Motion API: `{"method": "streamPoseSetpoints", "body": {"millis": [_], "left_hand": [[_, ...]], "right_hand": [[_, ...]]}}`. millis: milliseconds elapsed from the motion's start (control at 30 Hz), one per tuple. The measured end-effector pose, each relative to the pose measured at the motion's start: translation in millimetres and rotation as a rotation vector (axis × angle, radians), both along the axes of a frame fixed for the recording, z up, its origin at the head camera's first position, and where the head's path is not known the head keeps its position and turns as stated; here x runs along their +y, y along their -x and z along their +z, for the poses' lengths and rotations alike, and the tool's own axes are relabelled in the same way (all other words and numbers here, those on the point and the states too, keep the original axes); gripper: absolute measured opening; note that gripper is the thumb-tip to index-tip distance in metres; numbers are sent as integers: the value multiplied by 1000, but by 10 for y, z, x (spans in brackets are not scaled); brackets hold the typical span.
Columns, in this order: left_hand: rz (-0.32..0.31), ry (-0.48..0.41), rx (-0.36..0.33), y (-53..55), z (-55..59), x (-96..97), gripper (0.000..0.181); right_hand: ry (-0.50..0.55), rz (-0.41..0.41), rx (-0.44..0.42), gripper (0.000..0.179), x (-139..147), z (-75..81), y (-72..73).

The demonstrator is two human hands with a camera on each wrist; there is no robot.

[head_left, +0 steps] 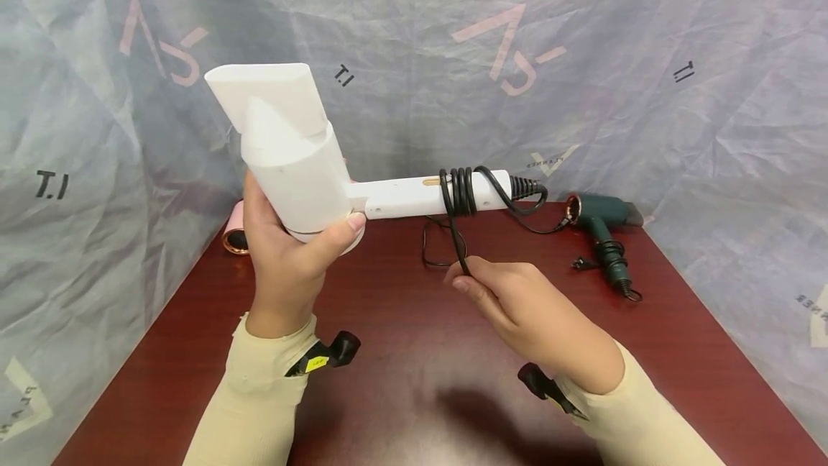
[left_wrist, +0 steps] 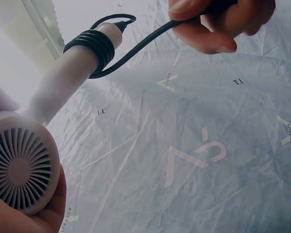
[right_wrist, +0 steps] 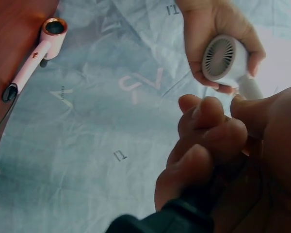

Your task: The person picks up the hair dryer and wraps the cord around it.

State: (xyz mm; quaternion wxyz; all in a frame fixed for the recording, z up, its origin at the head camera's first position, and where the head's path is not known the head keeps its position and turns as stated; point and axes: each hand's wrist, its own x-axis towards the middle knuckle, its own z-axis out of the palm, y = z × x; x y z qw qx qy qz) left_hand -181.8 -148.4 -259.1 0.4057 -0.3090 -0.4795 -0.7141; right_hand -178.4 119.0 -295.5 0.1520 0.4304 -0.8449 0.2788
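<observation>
A white hair dryer (head_left: 297,185) with a flat nozzle is held up above the table, its handle pointing right. My left hand (head_left: 284,257) grips it round the barrel, thumb near the handle joint; the slotted rear vent (left_wrist: 19,170) shows in the left wrist view. Several turns of black cord (head_left: 462,191) wrap the handle near its end. Below the handle my right hand (head_left: 527,300) pinches a length of that cord, which runs taut up to the coil. In the right wrist view the curled fingers (right_wrist: 223,131) partly hide the cord.
A dark green hair dryer (head_left: 601,211) lies at the back right of the red-brown table (head_left: 388,351), cord wound round its handle. A pink hair dryer (right_wrist: 53,36) lies at the back left, mostly behind my left hand in the head view. Grey printed sheeting (head_left: 414,42) walls the table.
</observation>
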Motion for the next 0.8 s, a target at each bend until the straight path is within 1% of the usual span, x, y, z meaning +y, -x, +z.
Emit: {"method": "streamPoseSetpoints", "body": {"millis": [133, 267, 367, 433, 533, 667, 800], "left_hand": [[32, 3, -9, 4, 12, 30, 71], [58, -3, -12, -28, 56, 59, 73], [78, -4, -8, -56, 77, 76, 73], [83, -4, -7, -56, 67, 79, 74], [98, 6, -10, -22, 24, 70, 74], [109, 27, -12, 54, -33, 56, 75], [135, 88, -8, 100, -63, 57, 77]], "right_hand": [[-10, -11, 67, 7, 25, 4, -55], [-17, -17, 111, 3, 26, 20, -111], [-23, -14, 124, 7, 18, 32, -150], [-29, -8, 137, 10, 16, 35, -178], [-36, 4, 178, 16, 27, 36, -218], [-27, 9, 251, 24, 50, 60, -260], [-24, -11, 286, 30, 72, 99, -304]]}}
